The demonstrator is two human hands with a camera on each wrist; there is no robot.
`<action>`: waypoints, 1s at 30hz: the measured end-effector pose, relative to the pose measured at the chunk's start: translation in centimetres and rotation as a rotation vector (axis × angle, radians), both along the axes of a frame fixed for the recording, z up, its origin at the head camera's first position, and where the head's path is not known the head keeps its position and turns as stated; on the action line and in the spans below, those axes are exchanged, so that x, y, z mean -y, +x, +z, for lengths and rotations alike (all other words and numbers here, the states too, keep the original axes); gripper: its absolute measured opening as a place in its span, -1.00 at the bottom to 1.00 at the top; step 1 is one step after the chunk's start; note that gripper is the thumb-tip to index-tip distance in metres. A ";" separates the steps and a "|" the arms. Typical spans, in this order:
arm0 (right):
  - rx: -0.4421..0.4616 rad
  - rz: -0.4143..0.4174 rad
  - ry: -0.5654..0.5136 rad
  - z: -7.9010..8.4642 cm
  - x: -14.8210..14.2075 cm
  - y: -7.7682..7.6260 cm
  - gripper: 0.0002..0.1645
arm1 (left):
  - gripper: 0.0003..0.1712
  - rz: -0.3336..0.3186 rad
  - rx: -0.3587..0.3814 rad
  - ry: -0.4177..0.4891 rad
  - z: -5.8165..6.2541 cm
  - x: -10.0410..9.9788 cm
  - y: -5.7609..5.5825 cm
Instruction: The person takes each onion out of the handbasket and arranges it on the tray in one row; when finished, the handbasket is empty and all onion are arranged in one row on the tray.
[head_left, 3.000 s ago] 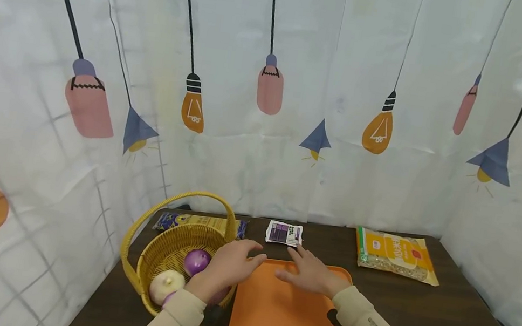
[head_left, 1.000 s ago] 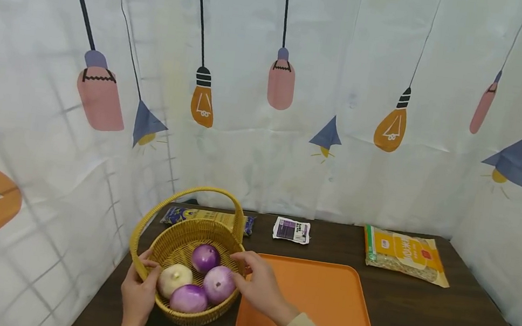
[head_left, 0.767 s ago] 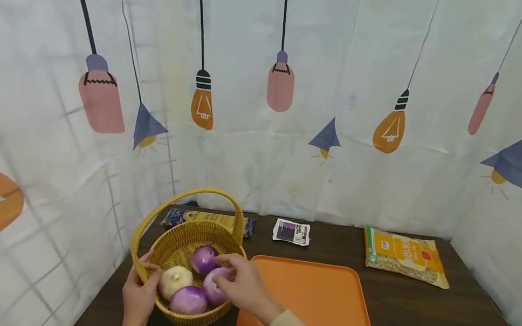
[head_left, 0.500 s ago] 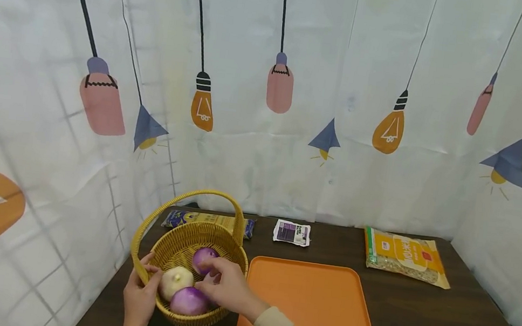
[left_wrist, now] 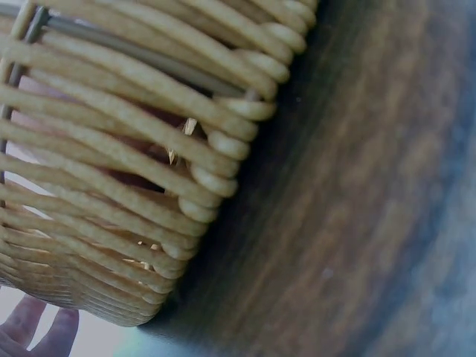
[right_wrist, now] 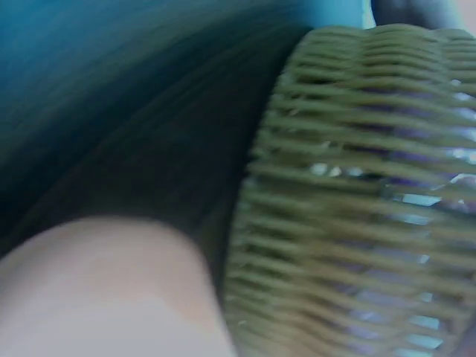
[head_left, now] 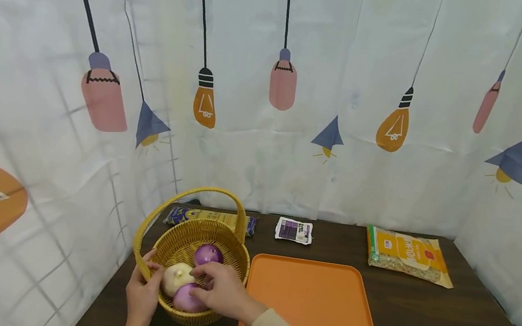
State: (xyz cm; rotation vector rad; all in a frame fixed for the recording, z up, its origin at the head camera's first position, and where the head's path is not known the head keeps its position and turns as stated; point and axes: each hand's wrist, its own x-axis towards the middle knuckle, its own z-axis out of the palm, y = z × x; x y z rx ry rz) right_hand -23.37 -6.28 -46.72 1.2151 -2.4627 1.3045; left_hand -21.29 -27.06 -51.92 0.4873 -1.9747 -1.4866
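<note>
A round yellow woven basket with a tall hoop handle stands at the left of the table. My left hand grips it at the left rim, by the handle's base. Inside lie a white onion, a purple onion at the back and another purple onion in front. A paler purple onion there is covered by my right hand. That hand reaches in over the right rim, thumb and fingers apart and bent, close to the white and front purple onions. Its fingertips are out of sight in the right wrist view.
An orange tray lies right of the basket. Behind are a blue-and-yellow packet, a small white-and-purple sachet and, at right, a yellow bag of grain. A white curtain printed with lamps surrounds the table.
Both hands have come from above the tray and basket to the basket. The left has taken hold of its rim; the right has moved leftward over the onions inside.
</note>
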 end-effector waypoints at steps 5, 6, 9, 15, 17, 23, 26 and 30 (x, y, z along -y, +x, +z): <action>0.002 -0.029 0.162 0.8 0.4 0.1 -0.61 | -0.61 0.000 -0.007 -0.011 0.3 -0.2 0.0; 0.004 -0.036 0.183 0.9 0.5 0.1 -0.60 | -0.62 0.000 -0.006 -0.013 0.3 -0.3 0.0; -0.007 -0.054 0.232 1.0 0.6 0.0 -0.57 | -0.61 -0.002 -0.009 -0.015 0.4 -0.4 0.1; -0.018 -0.009 0.325 0.6 0.8 -0.1 -0.52 | -0.58 0.000 -0.009 -0.017 0.5 -0.4 0.3; -0.005 0.014 0.346 0.5 0.9 -0.1 -0.49 | -0.58 0.006 -0.002 -0.012 0.5 -0.4 0.3; 0.022 0.030 0.372 0.4 1.0 -0.1 -0.40 | -0.57 0.006 -0.002 -0.006 0.2 -0.4 0.3; 0.019 0.025 0.371 0.4 0.9 0.0 -0.39 | -0.56 0.011 -0.003 -0.013 0.2 -0.4 0.2; 0.028 0.009 0.356 0.4 0.7 0.1 -0.37 | -0.56 0.013 0.001 -0.019 0.3 -0.4 0.2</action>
